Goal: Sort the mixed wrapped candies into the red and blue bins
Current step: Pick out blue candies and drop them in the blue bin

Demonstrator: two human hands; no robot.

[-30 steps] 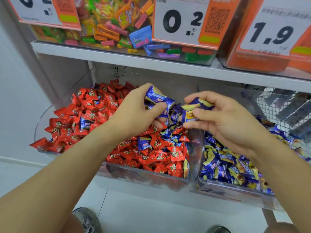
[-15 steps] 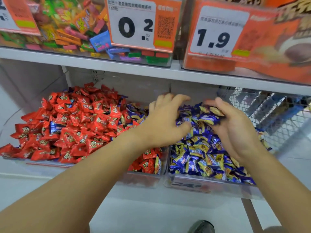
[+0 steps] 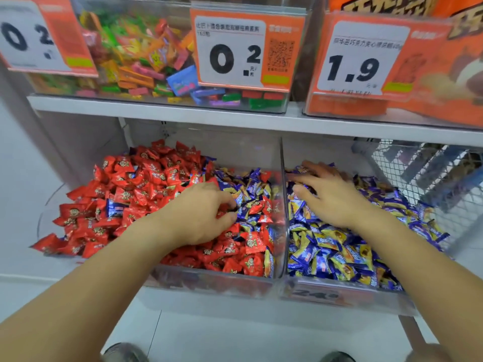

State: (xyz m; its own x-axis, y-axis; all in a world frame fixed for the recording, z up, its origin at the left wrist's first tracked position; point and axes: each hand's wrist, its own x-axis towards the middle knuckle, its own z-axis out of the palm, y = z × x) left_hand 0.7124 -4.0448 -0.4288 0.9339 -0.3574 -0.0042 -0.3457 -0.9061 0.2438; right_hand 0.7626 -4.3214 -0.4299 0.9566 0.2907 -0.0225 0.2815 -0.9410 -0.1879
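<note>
Two clear bins stand side by side on the lower shelf. The left bin holds a heap of red wrapped candies, with blue and yellow candies mixed in along its right side. The right bin is filled with blue and yellow candies. My left hand is down in the left bin, fingers curled, thumb and forefinger pinching a blue candy. My right hand lies flat on the blue pile in the right bin, its fingers stretched toward the clear divider.
A white shelf runs just above the bins. On it stand a clear bin of multicoloured candies, orange price tags and an orange box. A wire basket sits right of the blue bin.
My left hand has moved from the blue bin back into the left bin's mixed candies. My right hand has lowered and flattened on the blue pile. The view has shifted left.
</note>
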